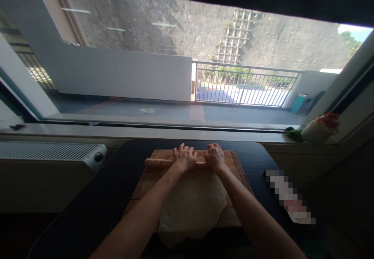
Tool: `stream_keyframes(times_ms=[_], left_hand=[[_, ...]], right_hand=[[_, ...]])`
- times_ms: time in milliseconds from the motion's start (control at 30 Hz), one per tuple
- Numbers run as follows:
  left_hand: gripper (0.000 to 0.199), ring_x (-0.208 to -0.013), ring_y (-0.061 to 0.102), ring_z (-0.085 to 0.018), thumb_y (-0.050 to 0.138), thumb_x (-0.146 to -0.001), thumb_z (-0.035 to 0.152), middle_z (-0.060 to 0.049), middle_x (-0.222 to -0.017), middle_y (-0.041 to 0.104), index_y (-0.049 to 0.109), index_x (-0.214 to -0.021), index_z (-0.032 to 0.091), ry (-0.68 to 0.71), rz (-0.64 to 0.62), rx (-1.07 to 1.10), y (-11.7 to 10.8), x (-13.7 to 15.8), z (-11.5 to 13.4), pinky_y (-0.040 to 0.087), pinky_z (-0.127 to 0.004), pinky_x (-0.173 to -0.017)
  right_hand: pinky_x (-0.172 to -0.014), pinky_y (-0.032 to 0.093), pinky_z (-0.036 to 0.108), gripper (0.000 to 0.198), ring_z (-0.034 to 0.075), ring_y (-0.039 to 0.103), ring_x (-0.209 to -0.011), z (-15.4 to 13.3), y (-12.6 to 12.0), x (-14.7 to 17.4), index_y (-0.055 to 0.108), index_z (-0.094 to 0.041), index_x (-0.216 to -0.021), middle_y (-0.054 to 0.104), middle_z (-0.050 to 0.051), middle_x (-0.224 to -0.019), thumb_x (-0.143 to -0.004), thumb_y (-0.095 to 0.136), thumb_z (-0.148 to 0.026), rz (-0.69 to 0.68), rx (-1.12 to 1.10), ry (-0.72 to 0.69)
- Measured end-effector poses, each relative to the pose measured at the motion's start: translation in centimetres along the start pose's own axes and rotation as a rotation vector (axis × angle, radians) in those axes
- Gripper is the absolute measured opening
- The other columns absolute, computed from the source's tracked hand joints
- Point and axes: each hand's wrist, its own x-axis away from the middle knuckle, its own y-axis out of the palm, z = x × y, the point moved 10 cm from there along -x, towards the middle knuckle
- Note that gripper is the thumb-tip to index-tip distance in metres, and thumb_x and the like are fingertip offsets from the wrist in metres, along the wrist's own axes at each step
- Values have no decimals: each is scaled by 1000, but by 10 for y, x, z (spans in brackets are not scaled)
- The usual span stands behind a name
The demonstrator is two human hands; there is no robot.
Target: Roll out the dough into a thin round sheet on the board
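A wide, thin sheet of dough (194, 202) lies on a wooden board (143, 185), and its near edge hangs over the board's front. Across the far part of the dough rests a wooden rolling pin (157, 163). My left hand (184, 157) is closed over the pin left of its middle. Nearer its right end, my right hand (214, 156) grips the same pin with curled fingers. Between the two hands a short stretch of the pin and a bit of pale dough beyond it show. The pin's right end is hidden by my right hand.
The board stands on a dark table (102, 204) against a window sill (175, 133). A blurred-out flat item (289, 198) lies at the table's right. On the sill's right are a pale pot (317, 131) and a green cloth (293, 133). A radiator (52, 152) is at left.
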Motion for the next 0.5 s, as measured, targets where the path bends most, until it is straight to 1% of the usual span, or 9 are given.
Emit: stream_keyframes(times_ms=[200,400,500], left_hand=[[39,-128,32,-27,31,-86,42,-7,-124,56,59,-107,25,-1,8,-3,-3,1,0,24,-52,-101],[42,-128,32,-27,30,-87,43,-8,-125,56,58,-111,24,-1,12,2,0,1,-2,24,-51,-101],[43,-127,32,-28,28,-87,44,-8,-122,57,59,-110,24,9,27,0,-1,2,-2,24,-52,-101]], right_hand=[[-85,36,28,30,21,51,-100,0,2,0,61,-17,-105,58,10,-108,-79,48,-21,3,-2,2],[-82,37,27,28,20,52,-98,0,2,0,62,-18,-102,59,9,-105,-80,46,-20,14,4,-7],[-82,37,27,28,20,52,-99,0,2,0,63,-17,-102,59,9,-105,-79,46,-18,23,-1,-9]])
